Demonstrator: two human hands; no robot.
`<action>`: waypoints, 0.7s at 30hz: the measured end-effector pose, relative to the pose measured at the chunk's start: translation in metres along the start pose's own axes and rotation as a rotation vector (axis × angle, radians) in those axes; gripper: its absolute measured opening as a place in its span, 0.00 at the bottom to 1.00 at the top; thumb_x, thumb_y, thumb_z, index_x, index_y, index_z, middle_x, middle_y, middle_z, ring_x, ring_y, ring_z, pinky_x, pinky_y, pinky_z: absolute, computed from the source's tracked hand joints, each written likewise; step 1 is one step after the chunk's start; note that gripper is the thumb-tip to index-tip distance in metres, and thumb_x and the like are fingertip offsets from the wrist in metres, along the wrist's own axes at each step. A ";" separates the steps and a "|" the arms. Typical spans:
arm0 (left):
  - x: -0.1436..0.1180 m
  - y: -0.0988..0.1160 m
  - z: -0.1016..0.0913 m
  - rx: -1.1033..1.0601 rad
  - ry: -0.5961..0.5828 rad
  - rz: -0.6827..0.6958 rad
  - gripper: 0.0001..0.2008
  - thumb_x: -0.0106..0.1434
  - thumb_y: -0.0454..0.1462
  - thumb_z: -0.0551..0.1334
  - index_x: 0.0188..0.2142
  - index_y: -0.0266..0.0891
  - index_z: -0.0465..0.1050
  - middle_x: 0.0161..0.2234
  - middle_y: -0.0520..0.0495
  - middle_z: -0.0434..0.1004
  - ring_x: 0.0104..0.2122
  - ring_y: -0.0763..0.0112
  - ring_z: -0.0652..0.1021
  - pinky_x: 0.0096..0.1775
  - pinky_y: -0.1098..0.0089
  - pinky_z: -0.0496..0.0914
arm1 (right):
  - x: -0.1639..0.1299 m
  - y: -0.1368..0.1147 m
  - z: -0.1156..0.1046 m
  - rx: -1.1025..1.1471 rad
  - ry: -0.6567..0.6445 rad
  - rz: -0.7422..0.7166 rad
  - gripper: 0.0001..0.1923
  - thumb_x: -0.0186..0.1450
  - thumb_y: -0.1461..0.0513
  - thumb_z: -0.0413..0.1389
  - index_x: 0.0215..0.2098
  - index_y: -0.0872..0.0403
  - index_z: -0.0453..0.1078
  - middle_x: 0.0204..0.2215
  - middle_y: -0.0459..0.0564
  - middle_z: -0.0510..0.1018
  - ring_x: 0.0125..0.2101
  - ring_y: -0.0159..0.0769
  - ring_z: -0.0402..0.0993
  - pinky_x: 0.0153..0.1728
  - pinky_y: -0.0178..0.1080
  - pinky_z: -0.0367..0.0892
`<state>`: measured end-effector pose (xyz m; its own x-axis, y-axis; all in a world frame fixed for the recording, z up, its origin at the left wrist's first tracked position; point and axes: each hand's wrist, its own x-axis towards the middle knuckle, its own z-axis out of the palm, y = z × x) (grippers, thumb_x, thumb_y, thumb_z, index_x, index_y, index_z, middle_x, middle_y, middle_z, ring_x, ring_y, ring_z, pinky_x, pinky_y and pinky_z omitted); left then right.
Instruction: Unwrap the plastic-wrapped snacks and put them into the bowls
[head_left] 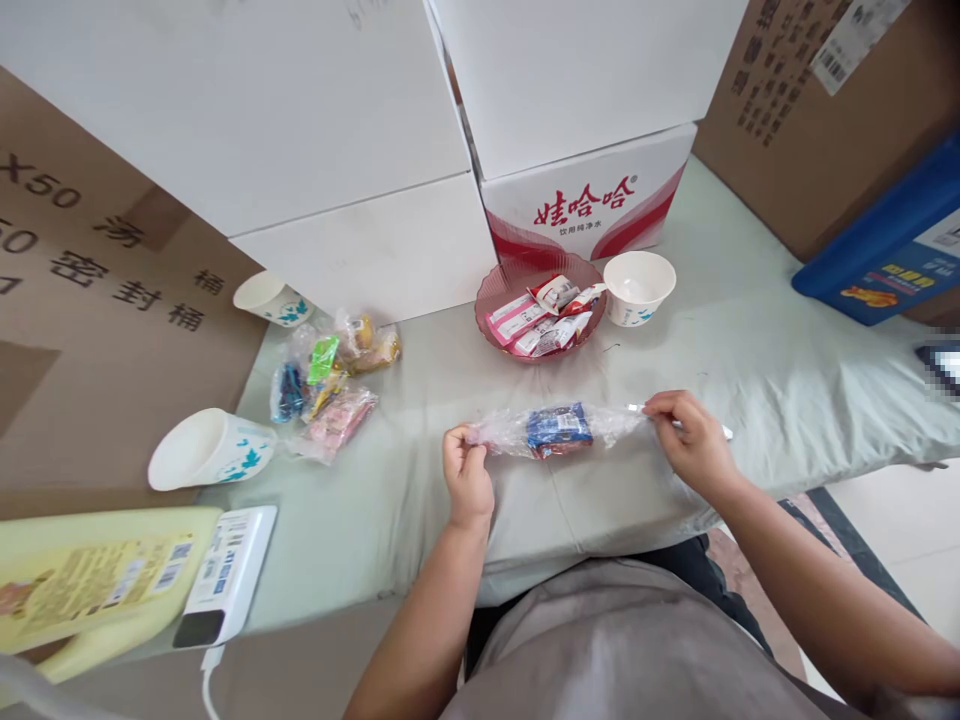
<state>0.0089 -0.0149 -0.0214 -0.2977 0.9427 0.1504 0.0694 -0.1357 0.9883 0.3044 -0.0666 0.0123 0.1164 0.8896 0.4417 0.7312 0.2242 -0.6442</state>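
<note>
Two hands stretch a clear plastic bag (pixel 555 430) with a blue snack packet inside, just in front of the pink bowl (pixel 540 305): left hand (pixel 466 480) pinches one end, right hand (pixel 691 440) pinches the other.

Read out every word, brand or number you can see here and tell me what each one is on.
"娃哈哈" and "饮用纯净水": red and white carton.
"X50 汤", "50 密封桶": brown cardboard on the left.
Too small or blurred: blue packet in the clear bag between left hand and right hand, yellow bottle, barcode labels.
</note>
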 end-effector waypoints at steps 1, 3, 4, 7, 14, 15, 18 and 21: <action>0.001 0.001 0.000 0.037 0.042 0.057 0.09 0.54 0.33 0.56 0.36 0.42 0.61 0.37 0.50 0.67 0.35 0.72 0.72 0.37 0.72 0.68 | -0.002 0.005 -0.004 -0.044 0.036 0.025 0.09 0.65 0.67 0.49 0.37 0.50 0.69 0.40 0.52 0.75 0.41 0.41 0.75 0.39 0.44 0.72; 0.000 0.006 -0.001 0.128 0.122 0.218 0.11 0.56 0.33 0.55 0.40 0.42 0.61 0.42 0.47 0.66 0.42 0.68 0.72 0.42 0.68 0.68 | -0.005 0.005 -0.008 -0.095 0.112 0.041 0.10 0.65 0.67 0.48 0.38 0.50 0.69 0.42 0.54 0.75 0.44 0.43 0.74 0.41 0.46 0.72; -0.001 0.009 -0.001 0.185 0.145 0.321 0.11 0.57 0.33 0.55 0.41 0.42 0.61 0.43 0.46 0.66 0.44 0.66 0.72 0.44 0.66 0.68 | -0.006 0.002 -0.009 -0.090 0.140 0.026 0.09 0.65 0.67 0.49 0.39 0.50 0.69 0.42 0.54 0.75 0.45 0.43 0.73 0.42 0.47 0.71; -0.008 0.024 -0.002 0.366 0.073 0.667 0.09 0.61 0.33 0.55 0.43 0.41 0.62 0.43 0.44 0.67 0.45 0.63 0.71 0.47 0.59 0.68 | -0.002 -0.019 -0.004 -0.004 0.112 -0.100 0.10 0.67 0.63 0.52 0.46 0.51 0.69 0.43 0.54 0.75 0.46 0.43 0.73 0.47 0.49 0.70; -0.021 0.057 0.002 0.877 -0.321 0.799 0.18 0.66 0.41 0.57 0.54 0.38 0.67 0.39 0.41 0.77 0.46 0.56 0.72 0.51 0.54 0.60 | 0.007 -0.044 0.014 -0.055 -0.382 -0.179 0.19 0.69 0.58 0.52 0.57 0.54 0.64 0.43 0.55 0.75 0.41 0.41 0.74 0.40 0.43 0.70; -0.023 0.061 0.000 0.952 -0.390 0.768 0.16 0.66 0.40 0.58 0.52 0.39 0.70 0.36 0.43 0.77 0.44 0.57 0.72 0.51 0.54 0.59 | 0.004 -0.045 0.013 -0.064 -0.429 -0.206 0.16 0.70 0.60 0.50 0.54 0.54 0.67 0.39 0.53 0.76 0.38 0.39 0.73 0.38 0.41 0.69; -0.030 0.076 -0.013 1.044 -0.638 0.724 0.08 0.65 0.33 0.58 0.38 0.43 0.76 0.29 0.48 0.74 0.37 0.62 0.72 0.48 0.56 0.59 | -0.008 -0.050 0.000 -0.063 -0.553 -0.361 0.13 0.71 0.63 0.47 0.43 0.53 0.73 0.33 0.51 0.75 0.36 0.38 0.70 0.37 0.40 0.64; -0.041 0.094 -0.023 0.945 -0.989 0.620 0.06 0.63 0.32 0.60 0.32 0.41 0.75 0.30 0.49 0.73 0.36 0.64 0.72 0.42 0.61 0.64 | -0.019 -0.056 -0.011 -0.040 -0.727 -0.461 0.10 0.69 0.62 0.50 0.34 0.54 0.73 0.30 0.51 0.74 0.37 0.39 0.68 0.40 0.41 0.62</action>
<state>0.0062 -0.0736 0.0662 0.7270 0.6831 0.0692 0.6271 -0.7017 0.3382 0.2688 -0.1007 0.0470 -0.6471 0.7504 0.1350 0.6246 0.6233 -0.4705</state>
